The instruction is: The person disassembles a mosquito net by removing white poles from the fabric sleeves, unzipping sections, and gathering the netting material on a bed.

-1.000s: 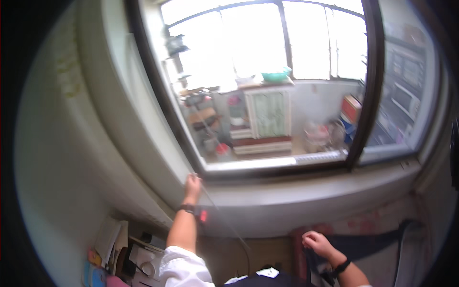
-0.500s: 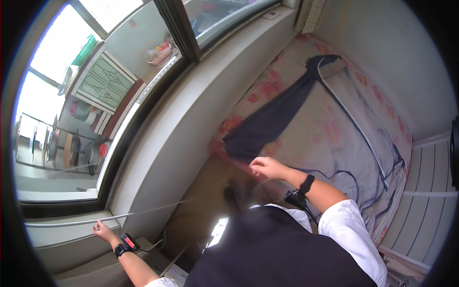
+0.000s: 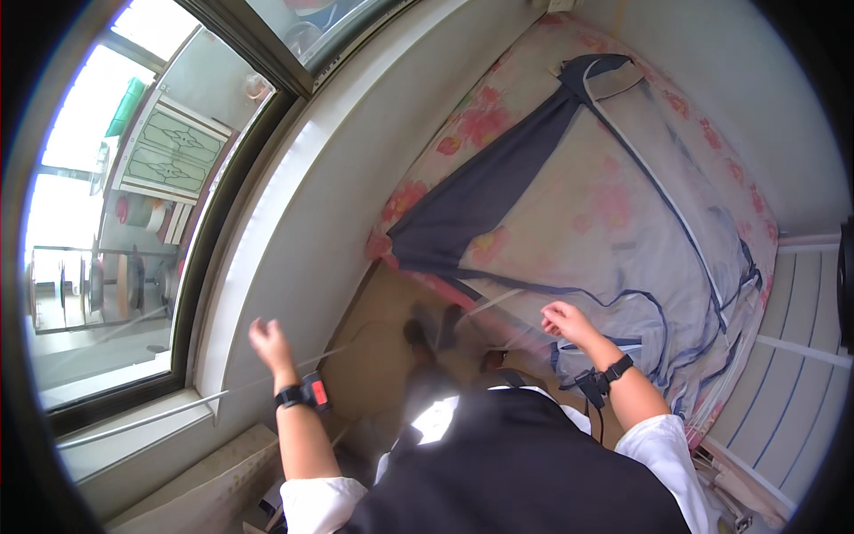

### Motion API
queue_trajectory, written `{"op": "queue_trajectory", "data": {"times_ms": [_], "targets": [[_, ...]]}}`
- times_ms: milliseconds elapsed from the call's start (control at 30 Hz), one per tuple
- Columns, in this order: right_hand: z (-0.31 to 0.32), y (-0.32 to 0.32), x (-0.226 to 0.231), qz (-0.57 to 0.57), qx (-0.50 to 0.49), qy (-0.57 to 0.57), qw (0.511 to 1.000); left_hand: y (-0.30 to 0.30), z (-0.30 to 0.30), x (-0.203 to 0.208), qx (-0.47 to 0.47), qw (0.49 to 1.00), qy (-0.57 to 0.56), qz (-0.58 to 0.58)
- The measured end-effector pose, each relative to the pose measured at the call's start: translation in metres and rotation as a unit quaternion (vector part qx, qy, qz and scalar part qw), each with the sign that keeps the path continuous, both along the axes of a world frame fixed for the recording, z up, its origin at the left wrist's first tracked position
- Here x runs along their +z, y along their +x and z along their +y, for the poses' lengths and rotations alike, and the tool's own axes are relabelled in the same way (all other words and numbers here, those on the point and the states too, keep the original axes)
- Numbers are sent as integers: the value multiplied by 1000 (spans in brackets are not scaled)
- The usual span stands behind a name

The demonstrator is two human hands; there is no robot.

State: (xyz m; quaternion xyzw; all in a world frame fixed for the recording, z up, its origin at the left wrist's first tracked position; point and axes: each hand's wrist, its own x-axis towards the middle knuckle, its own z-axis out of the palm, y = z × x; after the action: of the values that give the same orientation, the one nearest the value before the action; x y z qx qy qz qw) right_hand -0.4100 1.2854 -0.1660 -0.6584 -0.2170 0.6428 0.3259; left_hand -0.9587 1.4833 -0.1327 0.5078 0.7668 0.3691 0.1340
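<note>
Hands, two, bare, well apart. Left hand (image 3: 270,345), one: fingers bent and blurred, raised beside the pale wall (image 3: 347,191), just above one slim white rod (image 3: 133,425); cannot tell whether pinching anything. Right hand (image 3: 569,321), one: fingers curled inward, above the near side of one sheer net (image 3: 569,218); cannot tell whether pinching anything thin. White rod, one: slanting from the lower window ledge (image 3: 107,458) past the left wrist, far end faint above the tan floor (image 3: 369,311); cannot tell whether touching that wrist. Wrist straps (image 3: 287,397), two, dark: left with one red-lit device (image 3: 318,392), right with one black device (image 3: 590,388). Sleeves (image 3: 322,500), two, white. Net, one, dark-blue-edged, lying slack over one pink-flowered mattress (image 3: 483,116); one broad dark blue panel (image 3: 494,196) toward the window side. Striped board (image 3: 787,356), one, pale, at far right. Window frame (image 3: 253,44), one, dark, with two panes in view. Beyond the glass: one two-door cabinet (image 3: 178,151), pale green; one green basin (image 3: 127,107), near the cabinet.
</note>
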Motion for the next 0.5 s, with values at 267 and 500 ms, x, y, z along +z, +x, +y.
{"op": "queue_trajectory", "data": {"times_ms": [267, 500], "targets": [[-22, -13, -70, -28, -56, -19, 998, 151, 90, -184, -308, 917, -254, 10], [-46, -89, -164, -35, -186, -210, 959, 238, 187, -356, -287, 928, -108, 212]]}}
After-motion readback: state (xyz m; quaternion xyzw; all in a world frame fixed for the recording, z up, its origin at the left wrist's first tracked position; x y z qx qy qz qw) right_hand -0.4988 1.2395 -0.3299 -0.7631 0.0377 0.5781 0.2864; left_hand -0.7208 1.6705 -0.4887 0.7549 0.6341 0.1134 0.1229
